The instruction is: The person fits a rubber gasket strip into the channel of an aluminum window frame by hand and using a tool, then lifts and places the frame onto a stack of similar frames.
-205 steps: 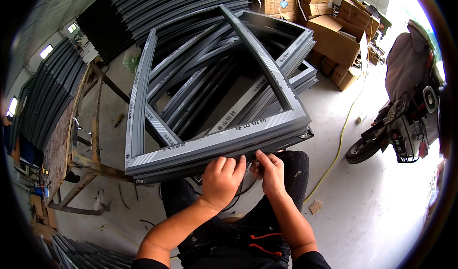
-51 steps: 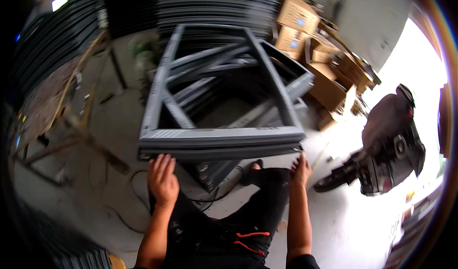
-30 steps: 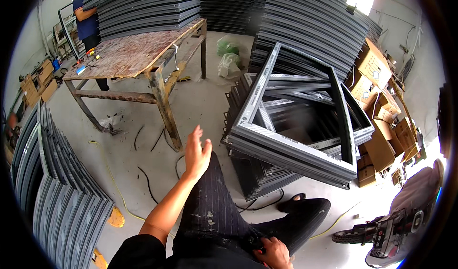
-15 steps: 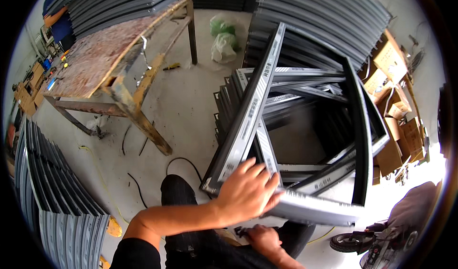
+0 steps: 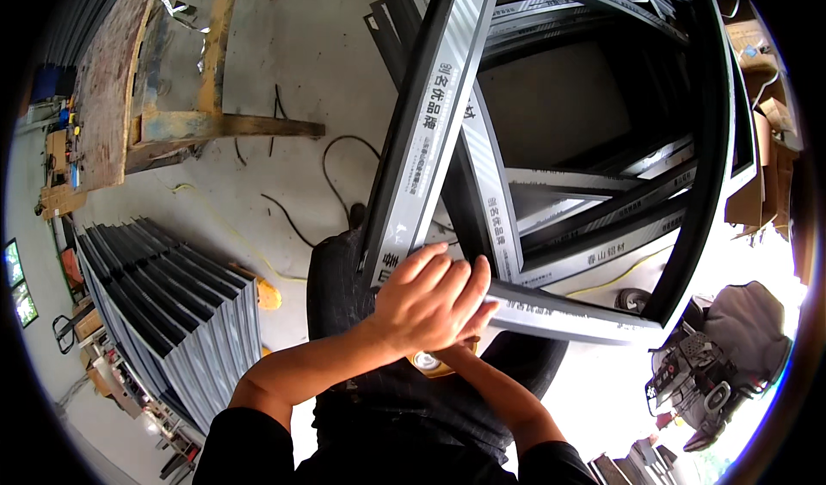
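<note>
A large dark-grey metal frame (image 5: 575, 315), with pale printed film along its bars, tilts up in front of me. My left hand (image 5: 433, 300) is closed over its near left corner, fingers lying across the bars. Below it, my right hand (image 5: 459, 357) reaches up under the same corner. My left hand and the frame hide its fingers, so what it holds does not show. Beside it, between my legs, is a yellow thing (image 5: 428, 364) with a round pale face. A second bar (image 5: 492, 197) crosses just behind the frame's left side.
More frames (image 5: 538, 20) are piled behind. At left stand a wooden worktable (image 5: 112, 80) and a stack of grey frames (image 5: 202, 347). Cardboard boxes (image 5: 779, 154) line the right, with a wheeled machine (image 5: 705, 373) nearer. Black cable (image 5: 331, 162) and yellow cord lie on the floor.
The view has tipped down and turned. My right hand, which was low by my lap near a small dark thing, has moved up under the frame's corner. My left hand stays on that corner.
</note>
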{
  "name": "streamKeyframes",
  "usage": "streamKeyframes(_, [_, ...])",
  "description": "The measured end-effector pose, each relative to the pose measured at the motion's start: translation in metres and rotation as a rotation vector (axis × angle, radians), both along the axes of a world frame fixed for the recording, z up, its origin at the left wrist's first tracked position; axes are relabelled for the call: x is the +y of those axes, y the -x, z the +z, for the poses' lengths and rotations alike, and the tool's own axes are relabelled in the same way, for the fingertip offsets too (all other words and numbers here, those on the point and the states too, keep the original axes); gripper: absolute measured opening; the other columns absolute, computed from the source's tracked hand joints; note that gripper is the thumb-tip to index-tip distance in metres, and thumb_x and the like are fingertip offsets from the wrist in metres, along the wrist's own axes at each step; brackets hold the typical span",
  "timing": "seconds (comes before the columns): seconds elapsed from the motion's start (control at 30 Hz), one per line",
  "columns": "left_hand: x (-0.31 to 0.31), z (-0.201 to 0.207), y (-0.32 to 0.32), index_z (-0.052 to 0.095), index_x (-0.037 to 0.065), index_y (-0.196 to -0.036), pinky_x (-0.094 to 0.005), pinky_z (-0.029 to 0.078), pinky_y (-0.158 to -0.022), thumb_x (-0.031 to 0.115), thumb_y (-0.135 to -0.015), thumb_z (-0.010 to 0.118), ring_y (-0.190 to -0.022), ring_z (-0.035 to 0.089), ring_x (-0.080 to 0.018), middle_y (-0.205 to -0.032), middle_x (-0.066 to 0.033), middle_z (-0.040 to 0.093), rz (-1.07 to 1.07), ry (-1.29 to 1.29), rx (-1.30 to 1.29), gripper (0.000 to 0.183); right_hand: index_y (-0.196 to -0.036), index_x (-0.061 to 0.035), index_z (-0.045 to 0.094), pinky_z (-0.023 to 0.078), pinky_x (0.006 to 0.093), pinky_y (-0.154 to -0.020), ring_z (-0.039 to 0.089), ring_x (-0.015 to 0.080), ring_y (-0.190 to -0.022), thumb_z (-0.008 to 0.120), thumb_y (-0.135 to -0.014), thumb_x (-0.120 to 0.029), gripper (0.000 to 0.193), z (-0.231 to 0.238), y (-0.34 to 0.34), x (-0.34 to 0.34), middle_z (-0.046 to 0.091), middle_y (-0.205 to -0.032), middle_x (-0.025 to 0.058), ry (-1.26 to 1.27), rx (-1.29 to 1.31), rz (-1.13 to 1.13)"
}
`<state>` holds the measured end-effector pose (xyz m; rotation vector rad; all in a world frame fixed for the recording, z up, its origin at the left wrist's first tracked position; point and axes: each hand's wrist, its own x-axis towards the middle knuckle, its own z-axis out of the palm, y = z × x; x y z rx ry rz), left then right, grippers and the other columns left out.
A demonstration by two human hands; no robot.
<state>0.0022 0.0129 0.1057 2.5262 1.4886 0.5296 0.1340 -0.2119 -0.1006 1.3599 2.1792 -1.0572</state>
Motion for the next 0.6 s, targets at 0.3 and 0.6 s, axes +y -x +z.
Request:
streamKeyframes(0.3, [-0.007, 0.026, -0.012, 0.061, 0.006, -0.104, -0.039, 0.039, -0.098, 0.027, -0.085, 0.056, -0.087, 0.056, -0.0231, -0.085, -0.0062, 0.057, 0.09, 0.21, -0.018, 0.029, -0.096, -0.0087, 0.063, 0.049, 0.0423, -0.075, 0.062, 0.0306, -0.085, 0.065, -0.081, -0.026, 0.023, 0.187, -0.064, 0.084, 0.064, -0.086, 0.0133, 0.126, 0.292, -0.229])
streamKeyframes(0.6, [-0.035, 0.077, -0.04, 0.055, -0.001, -0.112, -0.044, 0.038, -0.1, 0.024, -0.083, 0.06, -0.103, 0.053, -0.0314, -0.108, -0.0174, 0.055, 0.235, 0.243, 0.138, 0.039, -0.09, -0.0041, 0.063, 0.047, 0.0402, -0.075, 0.058, 0.0319, -0.081, 0.063, -0.078, -0.006, 0.013, 0.318, -0.258, 0.285, 0.061, -0.083, 0.0118, -0.735, 0.087, -0.227])
